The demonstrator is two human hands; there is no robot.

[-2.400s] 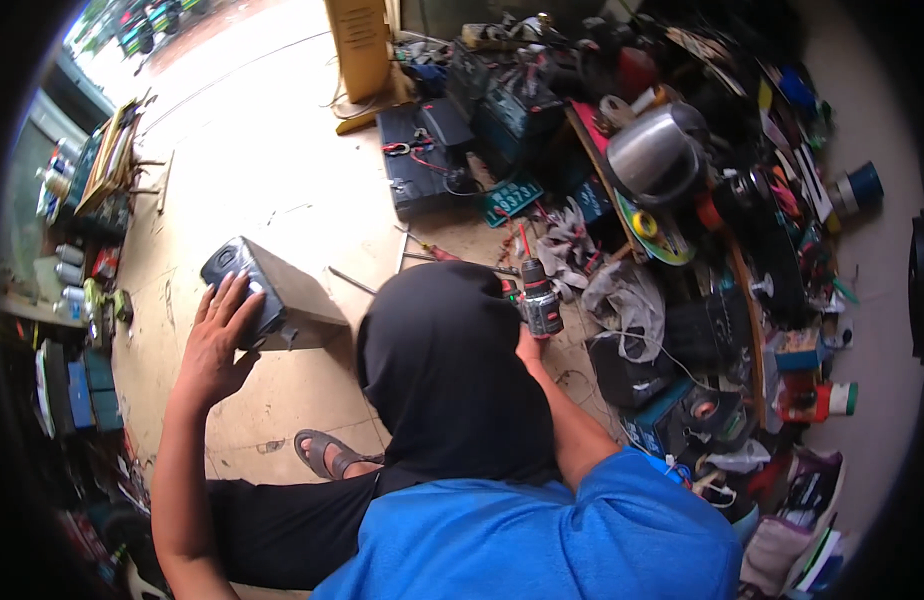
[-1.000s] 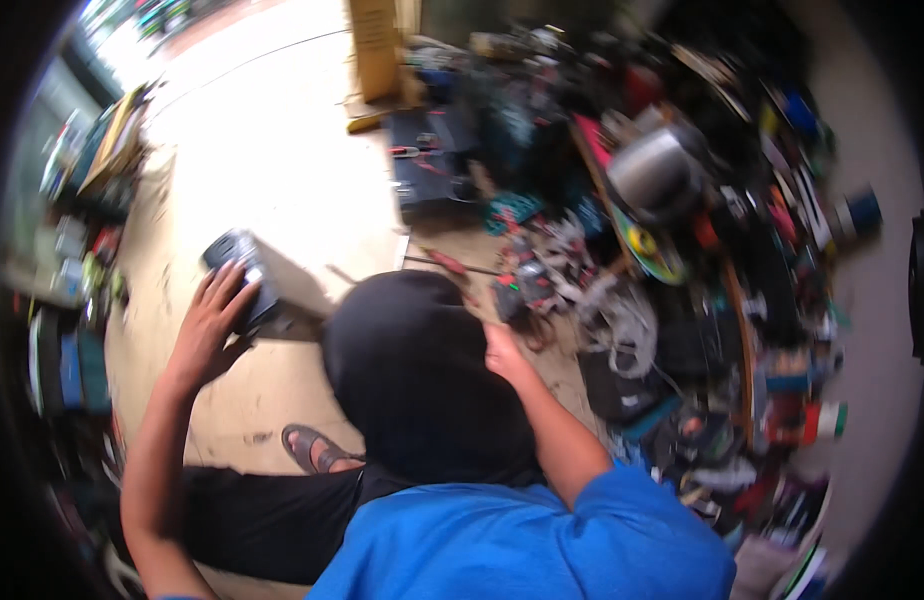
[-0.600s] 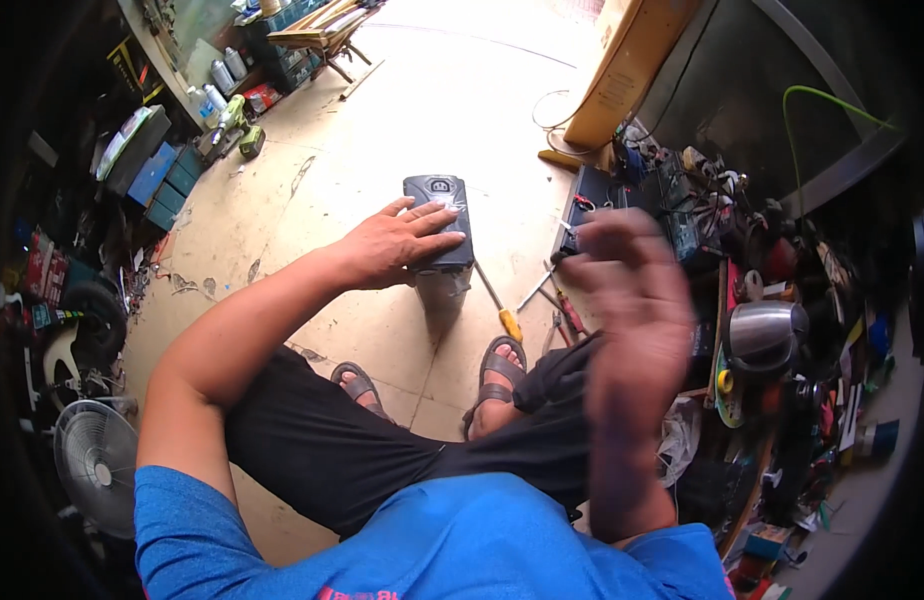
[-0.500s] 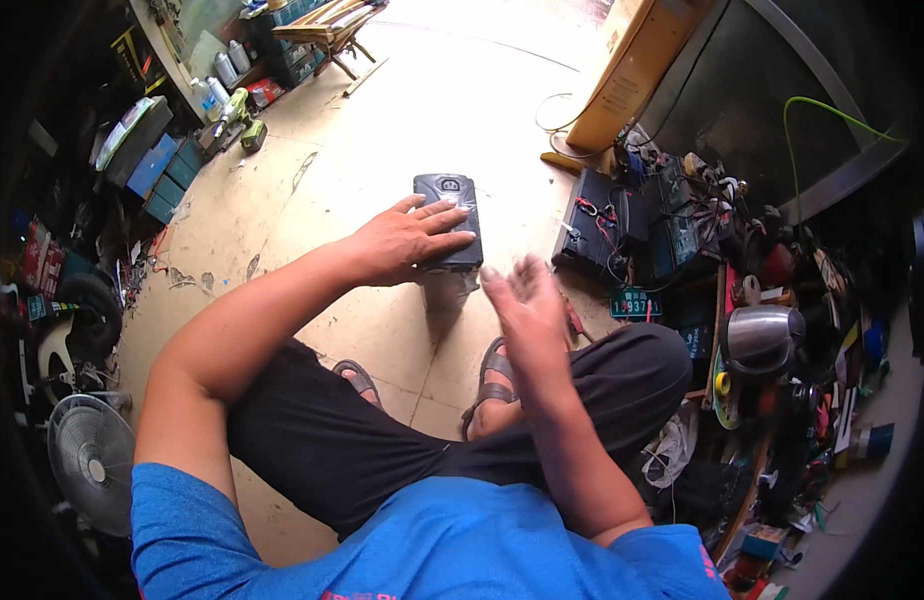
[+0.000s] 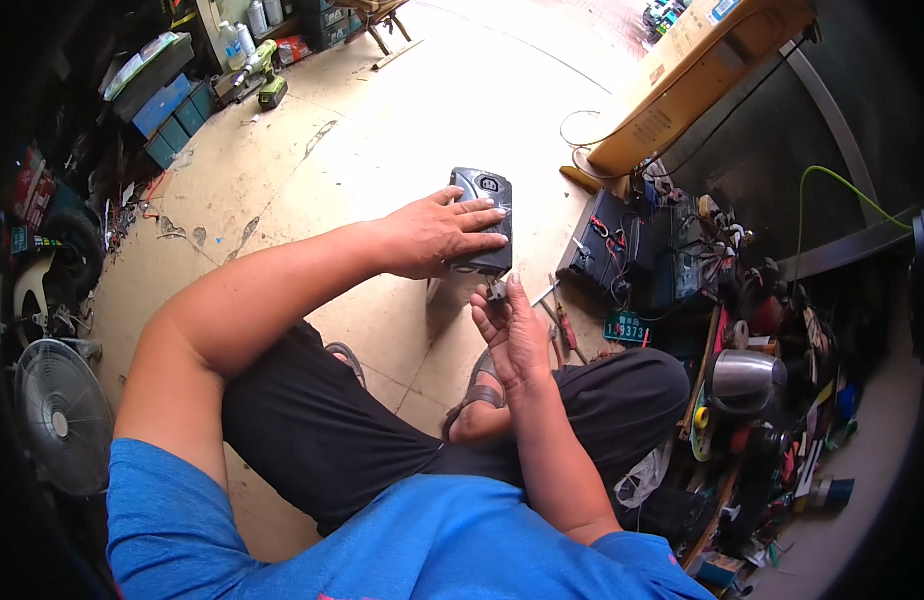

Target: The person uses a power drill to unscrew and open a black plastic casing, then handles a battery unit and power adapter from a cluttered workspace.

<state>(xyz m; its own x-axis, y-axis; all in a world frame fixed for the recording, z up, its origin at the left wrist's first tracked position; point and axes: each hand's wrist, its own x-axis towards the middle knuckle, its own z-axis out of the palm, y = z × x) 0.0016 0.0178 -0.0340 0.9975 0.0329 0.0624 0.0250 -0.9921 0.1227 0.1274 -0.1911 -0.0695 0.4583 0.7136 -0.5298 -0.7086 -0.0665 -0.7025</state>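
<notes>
A black oblong case (image 5: 482, 184), with an oval socket-like feature at its far end, sits before me on a partly hidden support. Across its top lies my left hand (image 5: 444, 234), fingers stretched out and slightly apart. Just below the near end of the case, my right hand (image 5: 519, 340) is closed in a pinch. Between its thumb and fingers shows a small dark grey piece (image 5: 497, 291), perhaps a connector; its exact kind is too small to make out. I cannot tell whether it touches the case.
Beside my right knee lie red-handled tools (image 5: 568, 328) and a green number plate (image 5: 628, 328). Further right stand another black case (image 5: 600, 235) and a steel pot (image 5: 746, 382) amid clutter. A fan (image 5: 64, 417) stands at the left, a cordless drill (image 5: 269, 80) farther off.
My right hand, blurred and apart from the case before, has come to its near end and now pinches the small grey piece. My left hand stays on the case; the view has shifted.
</notes>
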